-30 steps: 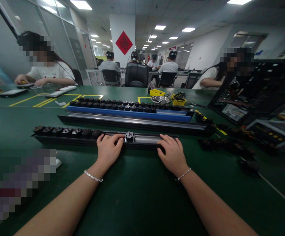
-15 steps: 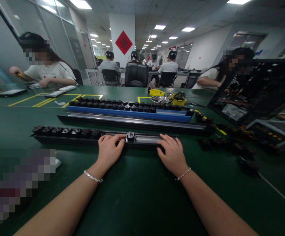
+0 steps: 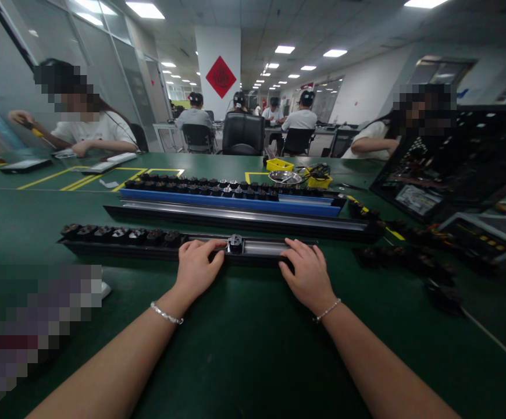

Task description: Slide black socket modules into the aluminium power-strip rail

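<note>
A long black channel with a silvery inside [image 3: 264, 248] lies across the green table in front of me. Several black socket modules [image 3: 120, 233] sit in a row in its left part. One single module [image 3: 235, 242] stands apart near the middle, between my hands. My left hand [image 3: 198, 265] grips the channel with fingers over it and thumb on the near side; its index fingertip is at the single module's left side. Farther right, my right hand [image 3: 307, 269] holds the channel by its walls, fingers on top and thumb at the near edge.
Behind lie another black channel [image 3: 244, 219] and a blue channel [image 3: 200, 198] carrying rows of modules. Loose black modules [image 3: 403, 256], a metal power supply unit [image 3: 491, 238] and an open computer case [image 3: 445, 169] stand right. Co-workers sit across the table.
My hands stay on the channel almost unmoved; the whole view shifts very slightly. The co-worker at left has raised a hand holding a yellow-handled tool.
</note>
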A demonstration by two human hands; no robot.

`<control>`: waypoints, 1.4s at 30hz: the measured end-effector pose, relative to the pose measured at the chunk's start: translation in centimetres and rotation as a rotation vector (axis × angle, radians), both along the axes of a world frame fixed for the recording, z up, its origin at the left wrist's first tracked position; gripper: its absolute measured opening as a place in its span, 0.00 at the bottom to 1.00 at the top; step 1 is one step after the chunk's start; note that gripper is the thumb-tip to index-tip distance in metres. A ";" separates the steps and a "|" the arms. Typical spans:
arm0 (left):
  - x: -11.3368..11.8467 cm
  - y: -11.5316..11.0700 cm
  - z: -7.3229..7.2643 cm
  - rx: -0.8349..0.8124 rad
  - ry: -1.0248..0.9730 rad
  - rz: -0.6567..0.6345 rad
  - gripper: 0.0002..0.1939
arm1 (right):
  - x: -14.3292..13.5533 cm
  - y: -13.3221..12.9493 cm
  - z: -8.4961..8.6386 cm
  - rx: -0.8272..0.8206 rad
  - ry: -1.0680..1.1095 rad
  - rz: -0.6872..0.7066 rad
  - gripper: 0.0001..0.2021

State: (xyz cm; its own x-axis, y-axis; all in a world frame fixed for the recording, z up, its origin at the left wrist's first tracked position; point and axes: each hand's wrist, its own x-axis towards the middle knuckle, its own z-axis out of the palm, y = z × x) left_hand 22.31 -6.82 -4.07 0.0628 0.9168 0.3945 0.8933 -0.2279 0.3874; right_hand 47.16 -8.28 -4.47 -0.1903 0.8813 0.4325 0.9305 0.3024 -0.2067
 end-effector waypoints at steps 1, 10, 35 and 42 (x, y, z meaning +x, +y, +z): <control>0.0 0.0 0.0 0.002 0.003 -0.004 0.14 | 0.0 0.0 0.0 -0.001 -0.001 0.000 0.09; 0.6 -0.4 0.0 0.014 0.057 -0.071 0.16 | -0.1 0.0 0.0 -0.003 -0.009 -0.005 0.09; 0.7 -0.7 0.3 -0.008 0.082 -0.146 0.18 | 0.0 0.0 0.0 -0.001 -0.008 0.010 0.09; 0.7 -0.7 0.2 -0.011 0.095 -0.188 0.19 | -0.6 -0.5 0.3 -0.013 0.017 0.019 0.13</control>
State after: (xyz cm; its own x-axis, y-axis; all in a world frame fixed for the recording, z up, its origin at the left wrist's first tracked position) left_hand 23.03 -7.56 -3.86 0.2696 0.8895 0.3690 0.8680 -0.3904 0.3070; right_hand 46.55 -8.74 -4.14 -0.2003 0.8830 0.4244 0.9209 0.3175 -0.2261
